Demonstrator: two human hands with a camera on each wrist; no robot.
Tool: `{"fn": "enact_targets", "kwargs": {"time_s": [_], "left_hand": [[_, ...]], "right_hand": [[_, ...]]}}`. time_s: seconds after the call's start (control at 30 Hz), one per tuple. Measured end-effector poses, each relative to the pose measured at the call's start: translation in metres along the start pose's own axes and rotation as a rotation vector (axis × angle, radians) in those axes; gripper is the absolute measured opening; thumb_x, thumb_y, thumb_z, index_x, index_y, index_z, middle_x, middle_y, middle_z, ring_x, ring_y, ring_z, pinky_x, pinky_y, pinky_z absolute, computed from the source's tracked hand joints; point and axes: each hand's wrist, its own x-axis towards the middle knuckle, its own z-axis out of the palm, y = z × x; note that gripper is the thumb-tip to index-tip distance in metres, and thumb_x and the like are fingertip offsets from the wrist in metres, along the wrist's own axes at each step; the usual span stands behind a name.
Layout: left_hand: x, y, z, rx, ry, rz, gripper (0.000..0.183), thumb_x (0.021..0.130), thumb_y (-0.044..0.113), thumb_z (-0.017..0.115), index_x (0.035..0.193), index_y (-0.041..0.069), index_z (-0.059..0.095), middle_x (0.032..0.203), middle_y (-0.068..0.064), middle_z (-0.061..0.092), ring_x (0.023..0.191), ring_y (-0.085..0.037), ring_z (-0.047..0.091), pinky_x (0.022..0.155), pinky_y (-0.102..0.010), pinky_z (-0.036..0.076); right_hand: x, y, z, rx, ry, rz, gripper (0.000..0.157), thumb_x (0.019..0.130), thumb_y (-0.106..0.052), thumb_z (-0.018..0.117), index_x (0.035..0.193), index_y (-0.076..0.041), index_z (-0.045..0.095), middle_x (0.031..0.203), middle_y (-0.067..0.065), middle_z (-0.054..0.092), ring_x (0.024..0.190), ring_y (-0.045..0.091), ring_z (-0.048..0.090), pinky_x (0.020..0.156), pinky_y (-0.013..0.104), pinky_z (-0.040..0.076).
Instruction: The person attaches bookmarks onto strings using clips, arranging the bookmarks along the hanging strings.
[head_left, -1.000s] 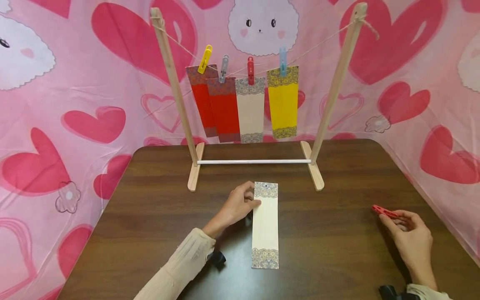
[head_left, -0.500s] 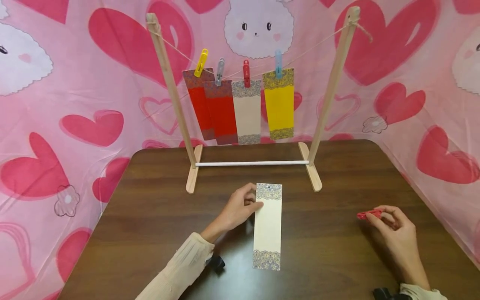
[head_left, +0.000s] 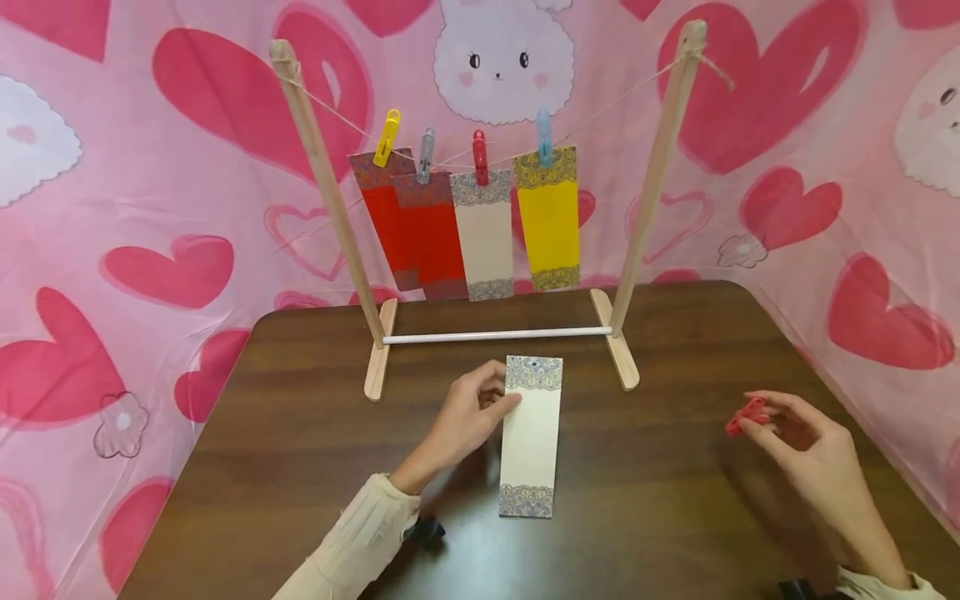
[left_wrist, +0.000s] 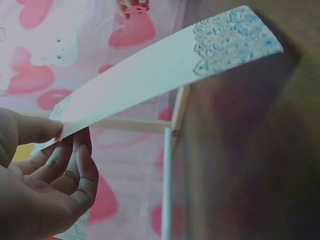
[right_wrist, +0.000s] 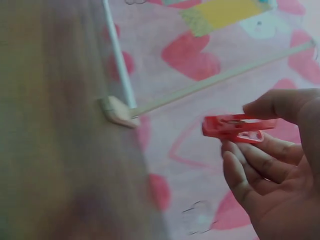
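Note:
My left hand [head_left: 467, 414] pinches a cream bookmark-like paper strip [head_left: 529, 437] by its left edge near the top, thumb in front and fingers behind. Patterned lace bands mark both ends of the strip; in the left wrist view the strip [left_wrist: 135, 82] curves slightly. Over the table's right side, my right hand [head_left: 813, 450] pinches a red clothespin [head_left: 746, 416] between thumb and fingers. The right wrist view shows this clothespin [right_wrist: 235, 127] side-on, held by its handle end.
A wooden stand [head_left: 325, 179] with a sagging string stands at the back of the table [head_left: 300, 500]. From the string hang two red strips [head_left: 430, 242], a cream strip [head_left: 483, 237] and a yellow strip [head_left: 551, 225], held by yellow, grey, red and blue clothespins. A white rod [head_left: 495, 335] joins the stand's feet.
My right hand has moved left and then slightly up, turning the red clothespin. The cream strip in my left hand has risen slightly. The head view has shifted a little.

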Motion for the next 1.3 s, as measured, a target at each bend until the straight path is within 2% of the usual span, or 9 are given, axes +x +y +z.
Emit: {"fn": "enact_targets", "kwargs": {"time_s": [0.13,0.23,0.37,0.47,0.67,0.8,0.97,1.07,1.3], "left_hand": [[0.007,0.011,-0.001,0.016,0.03,0.037,0.01,0.092,0.003,0.069,0.099,0.004,0.061,0.076,-0.004,0.066,0.066,-0.012,0.052,0.062,-0.021,0.044],[0.015,0.021,-0.002,0.027,0.067,0.087,0.011,0.092,0.004,0.069,0.099,0.004,0.061,0.077,-0.004,0.067,0.068,-0.012,0.055,0.064,-0.023,0.048],[0.026,0.037,-0.006,0.044,0.107,0.144,0.012,0.092,0.005,0.07,0.098,0.005,0.061,0.078,-0.004,0.067,0.068,-0.013,0.057,0.066,-0.026,0.05],[0.035,0.048,-0.008,0.063,0.102,0.167,0.011,0.092,0.007,0.07,0.098,0.006,0.061,0.08,-0.003,0.068,0.069,-0.013,0.058,0.067,-0.026,0.052],[0.058,0.07,-0.016,0.123,0.095,0.211,0.013,0.093,0.009,0.07,0.103,0.006,0.062,0.087,-0.003,0.071,0.07,-0.013,0.06,0.068,-0.028,0.055],[0.077,0.085,-0.023,0.132,0.112,0.245,0.015,0.093,0.01,0.07,0.106,0.006,0.064,0.092,-0.003,0.072,0.069,-0.014,0.06,0.066,-0.029,0.056],[0.098,0.097,-0.026,0.162,0.114,0.277,0.013,0.094,0.012,0.068,0.104,0.005,0.063,0.093,-0.004,0.072,0.067,-0.014,0.059,0.065,-0.027,0.054],[0.11,0.103,-0.028,0.203,0.128,0.299,0.011,0.096,0.012,0.066,0.103,0.004,0.063,0.092,-0.005,0.073,0.066,-0.014,0.057,0.063,-0.026,0.052],[0.14,0.115,-0.032,0.22,0.145,0.362,0.012,0.098,0.012,0.063,0.099,0.0,0.066,0.09,-0.008,0.073,0.066,-0.014,0.063,0.067,-0.024,0.052]], "right_hand": [[0.012,-0.02,-0.015,-0.07,-0.053,-0.069,0.045,0.079,0.012,0.076,0.12,-0.001,0.063,0.094,-0.001,0.074,0.083,0.002,0.069,0.073,0.009,0.051],[0.025,-0.037,-0.021,-0.078,-0.076,-0.142,0.043,0.074,0.016,0.078,0.111,0.0,0.066,0.095,0.001,0.074,0.08,0.003,0.069,0.072,0.01,0.051],[0.042,-0.057,-0.025,-0.1,-0.077,-0.265,0.044,0.064,0.019,0.082,0.1,-0.002,0.068,0.092,0.003,0.073,0.075,0.005,0.066,0.072,0.009,0.05],[0.051,-0.073,-0.027,-0.148,-0.044,-0.338,0.047,0.058,0.02,0.085,0.094,-0.004,0.068,0.087,-0.001,0.07,0.073,0.001,0.063,0.072,0.007,0.049],[0.066,-0.111,-0.028,-0.269,-0.028,-0.359,0.04,0.063,0.011,0.086,0.091,-0.01,0.067,0.082,-0.009,0.068,0.072,-0.003,0.059,0.077,0.002,0.044],[0.08,-0.134,-0.029,-0.368,-0.035,-0.435,0.041,0.061,0.009,0.086,0.091,-0.01,0.066,0.081,-0.012,0.066,0.071,-0.007,0.055,0.077,0.001,0.041],[0.101,-0.157,-0.033,-0.365,-0.048,-0.565,0.047,0.056,0.009,0.09,0.093,-0.009,0.07,0.085,-0.007,0.065,0.076,-0.004,0.054,0.077,0.004,0.041],[0.117,-0.169,-0.037,-0.377,-0.025,-0.652,0.042,0.056,0.004,0.092,0.09,-0.004,0.07,0.087,-0.005,0.061,0.079,-0.002,0.051,0.077,0.008,0.039],[0.154,-0.194,-0.046,-0.438,-0.026,-0.719,0.036,0.06,0.008,0.09,0.087,0.001,0.067,0.081,-0.005,0.055,0.078,-0.003,0.045,0.072,0.013,0.035]]}}
